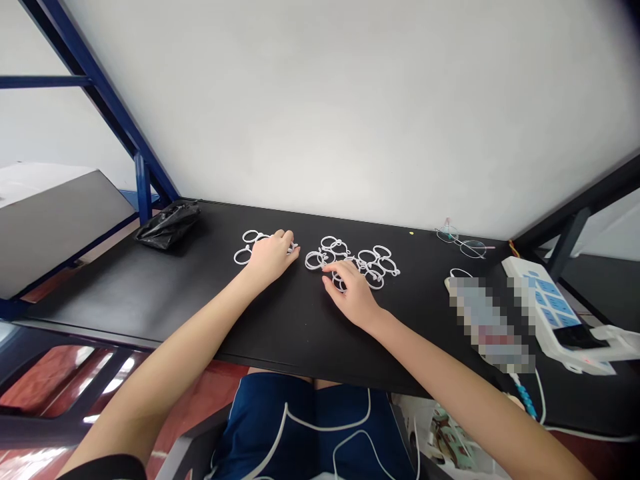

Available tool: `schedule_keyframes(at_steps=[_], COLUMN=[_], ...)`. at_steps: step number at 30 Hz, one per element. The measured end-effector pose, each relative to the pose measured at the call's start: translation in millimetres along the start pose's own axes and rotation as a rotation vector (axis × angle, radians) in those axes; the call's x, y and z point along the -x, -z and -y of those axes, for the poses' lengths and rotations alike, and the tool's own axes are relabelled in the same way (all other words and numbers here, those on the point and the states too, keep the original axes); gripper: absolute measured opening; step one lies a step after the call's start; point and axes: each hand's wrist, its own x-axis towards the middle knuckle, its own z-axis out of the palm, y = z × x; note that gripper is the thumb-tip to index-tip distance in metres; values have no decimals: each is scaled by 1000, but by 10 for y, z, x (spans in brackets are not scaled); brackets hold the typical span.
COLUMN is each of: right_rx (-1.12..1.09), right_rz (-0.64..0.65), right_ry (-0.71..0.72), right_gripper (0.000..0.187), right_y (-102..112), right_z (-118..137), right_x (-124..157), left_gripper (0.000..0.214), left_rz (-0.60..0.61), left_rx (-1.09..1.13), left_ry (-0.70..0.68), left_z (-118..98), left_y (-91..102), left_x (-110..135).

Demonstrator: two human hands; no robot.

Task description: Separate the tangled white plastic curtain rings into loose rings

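Note:
Several white plastic rings lie in two groups on a black table (pixel 150 293). My left hand (pixel 270 257) rests palm down on the smaller left group of rings (pixel 246 247), fingers curled over a few of them. My right hand (pixel 350 293) lies flat with fingers spread on the near edge of the larger right pile of rings (pixel 370 260), fingertips touching the rings. Neither hand lifts anything clear of the table.
A crumpled black bag (pixel 167 223) sits at the table's back left. Eyeglasses (pixel 460 241) lie at the back right beside a white power strip (pixel 550 300) and a blurred object. A blue metal frame (pixel 143 180) rises on the left. A white wall stands behind.

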Motion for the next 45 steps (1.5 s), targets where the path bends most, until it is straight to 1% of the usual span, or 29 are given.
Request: schedule_keyframes(at_steps=[5, 7, 10, 13, 15, 18, 21, 26, 29, 31, 33, 35, 37, 39, 41, 45], right_rx=[45, 90, 185, 268, 296, 302, 280, 249, 242, 238, 237, 238, 244, 250, 256, 262], right_rz=[43, 93, 202, 292, 324, 326, 309, 265, 258, 258, 257, 255, 254, 257, 258, 257], right_ry=[27, 41, 57, 71, 71, 59, 50, 69, 74, 74, 76, 79, 80, 80, 78, 69], right_gripper=[19, 24, 33, 42, 44, 43, 37, 23, 20, 19, 19, 18, 18, 18, 19, 18], right_y=[-18, -27, -20, 5, 17, 18, 6, 2, 9, 11, 9, 5, 3, 2, 2, -1], right_z=[-41, -48, -24, 19, 38, 37, 18, 1, 6, 10, 8, 3, -4, -7, -5, 3], right_x=[13, 24, 37, 38, 34, 29, 26, 20, 15, 12, 11, 11, 12, 12, 10, 6], left_gripper=[25, 25, 26, 26, 26, 25, 25, 25, 25, 24, 22, 19, 14, 12, 12, 12], left_rz=[59, 86, 109, 105, 99, 96, 87, 39, 21, -19, -62, -71, -43, 2, 45, 92], left_rx=[-62, -73, -74, -71, -70, -62, -50, -68, -67, -49, 17, 132, 245, 310, 332, 343], left_ry=[28, 26, 24, 20, 15, 17, 23, 16, 17, 8, -32, -121, -238, -328, -368, -387], left_z=[12, 15, 18, 18, 14, 5, -4, -13, -14, -14, -17, -30, -57, -96, -136, -171], left_y=[14, 9, -3, -10, -6, 10, 23, 31, 35, 38, 37, 28, 9, -20, -51, -93], left_x=[8, 10, 14, 16, 16, 17, 23, 33, 30, 26, 23, 26, 37, 55, 73, 85])
